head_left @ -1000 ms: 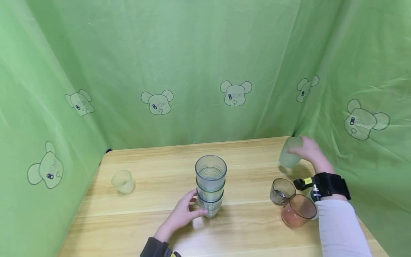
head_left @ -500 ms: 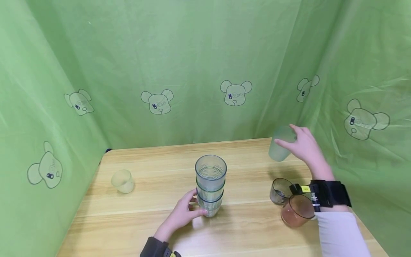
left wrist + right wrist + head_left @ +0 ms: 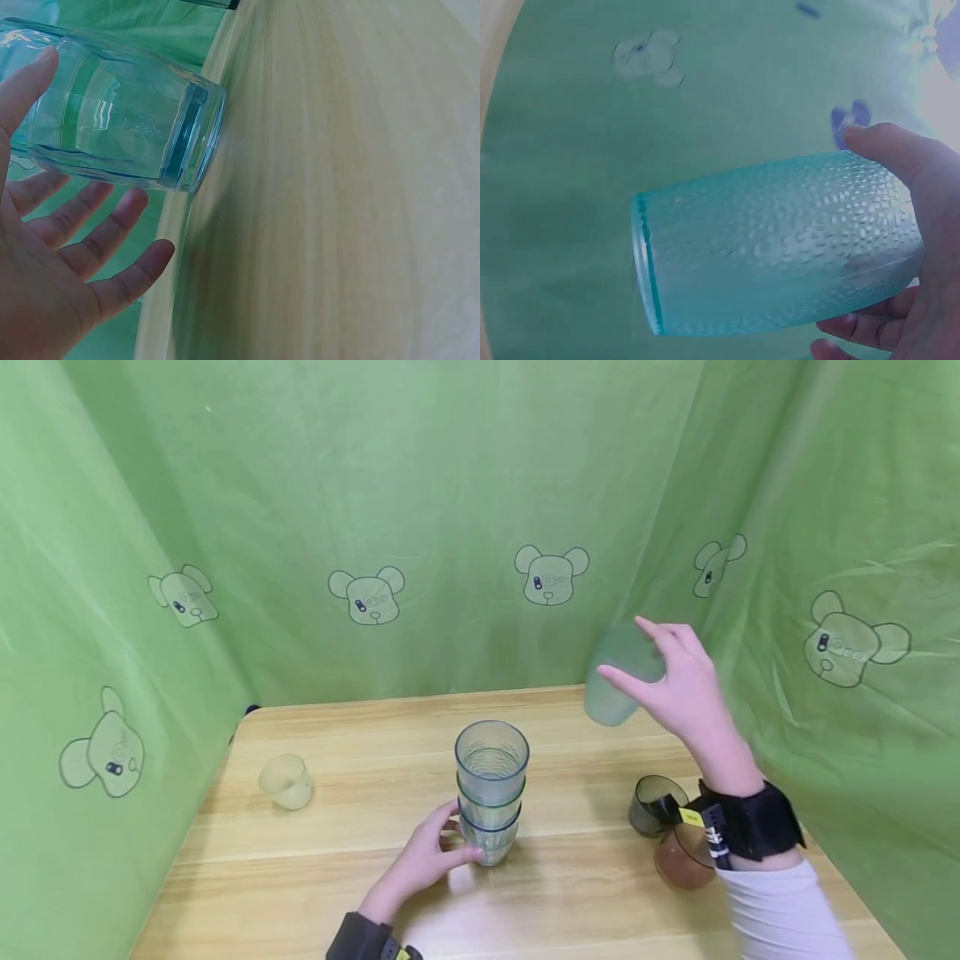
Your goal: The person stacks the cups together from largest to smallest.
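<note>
In the head view, a stack of clear tumblers with bluish-green rims stands upright near the middle of the table. Beside its lower part is my left hand, thumb in front of the lowest tumbler. The left wrist view shows this hand's fingers spread and fairly straight along the bottom tumbler. My right hand holds a pale green translucent cup in the air over the table's back edge. Its bumpy surface shows in the right wrist view, with thumb and fingers around one end of the cup.
A small pale yellowish cup stands at the left of the wooden table. On the right, a grey smoky glass and a reddish-pink glass stand together, partly behind my right wrist. Green curtains enclose the back and sides.
My right hand has lifted the pale green cup from the right rear of the table and carried it leftward. The left hand and the tumbler stack have stayed in place.
</note>
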`<state>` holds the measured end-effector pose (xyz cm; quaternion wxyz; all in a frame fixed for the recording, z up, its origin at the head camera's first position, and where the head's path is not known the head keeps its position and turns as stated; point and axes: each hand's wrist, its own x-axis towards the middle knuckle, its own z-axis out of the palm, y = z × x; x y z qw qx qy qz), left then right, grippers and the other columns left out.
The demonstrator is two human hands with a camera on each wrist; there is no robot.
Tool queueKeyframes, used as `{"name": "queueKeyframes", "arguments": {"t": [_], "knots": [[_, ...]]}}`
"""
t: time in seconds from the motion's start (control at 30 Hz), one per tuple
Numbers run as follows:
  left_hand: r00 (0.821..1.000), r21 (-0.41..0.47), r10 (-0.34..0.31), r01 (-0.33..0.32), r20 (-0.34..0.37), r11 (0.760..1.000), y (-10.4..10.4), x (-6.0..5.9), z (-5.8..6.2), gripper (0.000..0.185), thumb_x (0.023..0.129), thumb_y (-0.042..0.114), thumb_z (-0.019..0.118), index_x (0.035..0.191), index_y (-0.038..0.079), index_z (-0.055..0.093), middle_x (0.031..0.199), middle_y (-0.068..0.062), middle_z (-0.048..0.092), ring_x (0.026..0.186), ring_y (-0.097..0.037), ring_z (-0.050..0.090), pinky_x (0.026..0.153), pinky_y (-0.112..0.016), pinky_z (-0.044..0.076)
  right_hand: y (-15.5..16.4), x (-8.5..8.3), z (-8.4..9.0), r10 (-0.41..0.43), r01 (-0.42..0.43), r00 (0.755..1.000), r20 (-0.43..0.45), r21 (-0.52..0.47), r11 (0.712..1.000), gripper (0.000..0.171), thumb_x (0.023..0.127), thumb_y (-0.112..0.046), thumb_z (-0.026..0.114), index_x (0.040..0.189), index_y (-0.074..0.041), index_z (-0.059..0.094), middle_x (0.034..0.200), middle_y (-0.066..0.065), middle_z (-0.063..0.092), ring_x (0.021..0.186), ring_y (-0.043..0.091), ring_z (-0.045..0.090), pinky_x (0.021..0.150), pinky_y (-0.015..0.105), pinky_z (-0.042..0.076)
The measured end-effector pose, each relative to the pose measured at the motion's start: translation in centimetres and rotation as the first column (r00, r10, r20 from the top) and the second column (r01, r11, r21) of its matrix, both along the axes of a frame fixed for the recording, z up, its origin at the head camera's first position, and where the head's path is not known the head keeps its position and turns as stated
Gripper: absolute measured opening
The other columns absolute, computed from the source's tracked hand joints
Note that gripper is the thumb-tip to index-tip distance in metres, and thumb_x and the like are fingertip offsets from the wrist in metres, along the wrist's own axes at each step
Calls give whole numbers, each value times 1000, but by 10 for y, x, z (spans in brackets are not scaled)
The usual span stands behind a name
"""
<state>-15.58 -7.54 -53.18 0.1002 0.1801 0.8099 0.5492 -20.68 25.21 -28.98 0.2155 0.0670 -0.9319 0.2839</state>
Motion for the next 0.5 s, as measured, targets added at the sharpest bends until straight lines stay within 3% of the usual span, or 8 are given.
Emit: {"name": "queueKeyframes", "arguments": {"t": [0.1,0.27,0.4,0.5], "knots": [[1000,-1,4,-4,-1,1000,0,0,-1,78,79,41,78,145,16,42,134,-3,56,112,-20,57,95,-43,53,-16,8,8,44,-48,993,-108,-38,998,81,79,-44,77,146,-12,44,134,20,48,111,33,49,92,56,44],[1000,20,0,0,0,1000,0,-1,-4,77,80,38,78,145,18,42,133,-5,56,112,-23,58,96,-48,52,-39,20,18,129,-148,953,-275,-49,988,77,74,-30,83,141,-10,51,126,18,55,102,29,52,85,42,45],[1000,39,-2,2,0,999,0,0,-4,76,80,36,78,144,17,43,133,-7,56,113,-26,58,96,-51,52,-55,29,23,192,-217,923,-333,-38,975,78,70,-26,86,140,-11,53,124,17,57,101,26,53,82,34,45],[1000,42,-1,2,-3,999,0,0,-3,76,80,36,78,144,18,42,134,-6,56,112,-25,58,97,-51,52,-67,34,25,245,-274,903,-353,-33,961,79,69,-28,86,139,-11,53,124,16,58,104,26,55,87,36,47]]}}
